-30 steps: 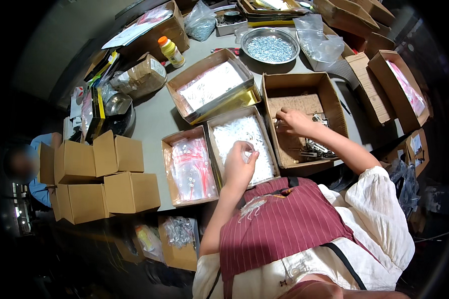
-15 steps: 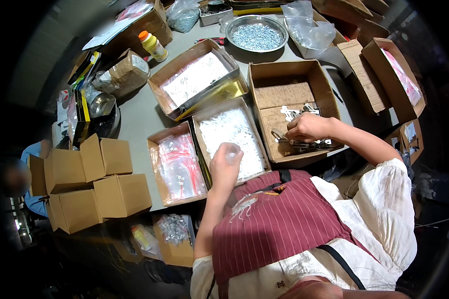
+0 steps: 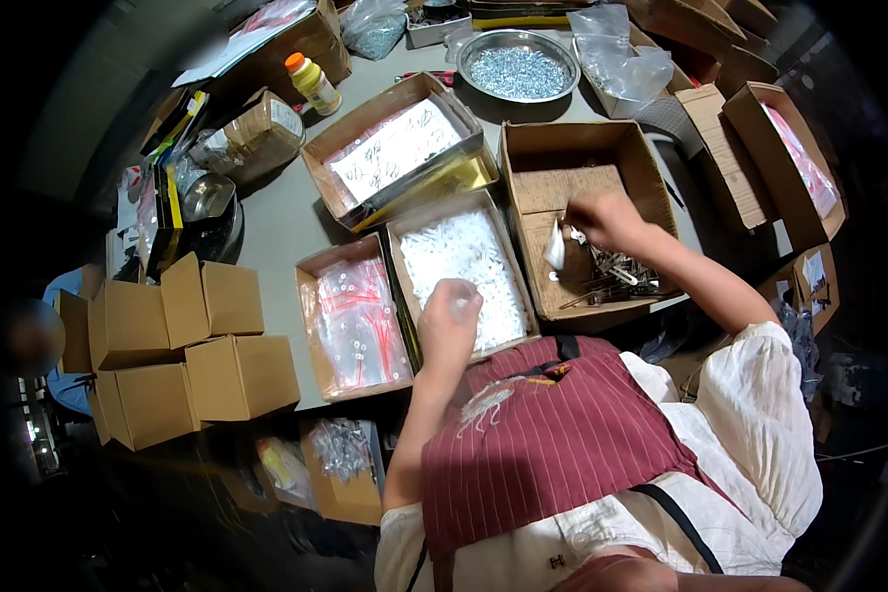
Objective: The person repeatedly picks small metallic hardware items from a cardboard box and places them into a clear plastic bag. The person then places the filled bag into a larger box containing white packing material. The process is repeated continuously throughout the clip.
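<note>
My left hand is closed above a shallow box of small white plastic pieces. Something pale and translucent shows in its curled fingers, too indistinct to name. Over the deep cardboard box my right hand is closed, fingertips down. A blurred white strip-like piece hangs at its fingertips. Under that hand, in the near right part of the deep box, lies a heap of slim metal parts.
Left of the white pieces stands a box of clear red-edged bags; behind it, a box with a handwritten sheet. A metal bowl of small silvery parts and a yellow bottle are farther back. Cardboard cartons stand left, near another person.
My right hand has risen from the metal parts and moved slightly away from me, with a white piece now at its fingertips. My left hand has stayed closed in place.
</note>
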`<state>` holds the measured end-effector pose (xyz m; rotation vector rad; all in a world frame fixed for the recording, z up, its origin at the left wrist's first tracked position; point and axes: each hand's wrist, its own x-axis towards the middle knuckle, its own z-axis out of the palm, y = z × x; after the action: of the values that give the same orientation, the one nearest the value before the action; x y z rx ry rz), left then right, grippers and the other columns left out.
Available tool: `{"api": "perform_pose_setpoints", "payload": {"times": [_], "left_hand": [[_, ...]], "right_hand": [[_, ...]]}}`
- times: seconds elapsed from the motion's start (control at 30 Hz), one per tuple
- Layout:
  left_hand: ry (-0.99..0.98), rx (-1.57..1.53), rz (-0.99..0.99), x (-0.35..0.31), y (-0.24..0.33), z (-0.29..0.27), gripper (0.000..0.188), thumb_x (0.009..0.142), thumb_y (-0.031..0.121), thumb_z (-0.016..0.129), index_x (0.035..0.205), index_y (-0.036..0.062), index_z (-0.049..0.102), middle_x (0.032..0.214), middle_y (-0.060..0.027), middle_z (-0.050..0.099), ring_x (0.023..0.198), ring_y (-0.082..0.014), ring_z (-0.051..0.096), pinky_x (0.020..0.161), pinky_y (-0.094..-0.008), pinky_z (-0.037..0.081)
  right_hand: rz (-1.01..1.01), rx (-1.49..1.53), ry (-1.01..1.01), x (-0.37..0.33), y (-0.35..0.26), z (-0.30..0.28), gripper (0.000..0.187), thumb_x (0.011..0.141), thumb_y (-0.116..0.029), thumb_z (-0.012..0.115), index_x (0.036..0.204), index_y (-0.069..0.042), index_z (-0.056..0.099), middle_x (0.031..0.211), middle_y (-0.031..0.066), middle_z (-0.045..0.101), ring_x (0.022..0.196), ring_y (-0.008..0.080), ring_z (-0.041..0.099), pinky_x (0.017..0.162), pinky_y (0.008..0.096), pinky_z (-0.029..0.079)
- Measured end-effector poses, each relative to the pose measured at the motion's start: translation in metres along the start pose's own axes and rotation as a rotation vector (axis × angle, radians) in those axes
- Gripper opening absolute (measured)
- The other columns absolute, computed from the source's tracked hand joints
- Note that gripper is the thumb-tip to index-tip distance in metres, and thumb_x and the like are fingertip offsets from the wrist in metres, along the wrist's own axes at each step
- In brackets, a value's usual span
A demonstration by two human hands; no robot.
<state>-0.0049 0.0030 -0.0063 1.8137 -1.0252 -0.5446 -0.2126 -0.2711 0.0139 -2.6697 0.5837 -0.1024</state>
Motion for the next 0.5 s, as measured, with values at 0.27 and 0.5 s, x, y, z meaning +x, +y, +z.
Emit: {"api": "perform_pose_setpoints", "payload": {"times": [0.27,0.5], "left_hand": [[0.013,-0.035,-0.03,-0.001,0.006,-0.002,0.02,0.092,0.011,0.074,0.107,0.0028,0.065,0.101,-0.0153,0.074,0.097,-0.0322,0.073,0.086,-0.0395,0.055],[0.057,-0.057,-0.094,0.0,0.008,0.0,0.023,0.092,0.011,0.075,0.109,0.001,0.065,0.1,-0.0106,0.074,0.098,-0.0204,0.071,0.089,-0.0334,0.054]], "right_hand": [[0.292,0.075,0.024,0.031,0.032,0.004,0.034,0.088,-0.035,0.079,0.087,-0.001,0.073,0.083,0.0215,0.071,0.08,0.0423,0.069,0.071,0.0488,0.053],[-0.13,-0.035,0.387,0.061,0.049,0.009,0.013,0.092,-0.016,0.069,0.1,-0.006,0.071,0.093,0.0171,0.068,0.083,0.0402,0.068,0.068,0.0483,0.054]]}}
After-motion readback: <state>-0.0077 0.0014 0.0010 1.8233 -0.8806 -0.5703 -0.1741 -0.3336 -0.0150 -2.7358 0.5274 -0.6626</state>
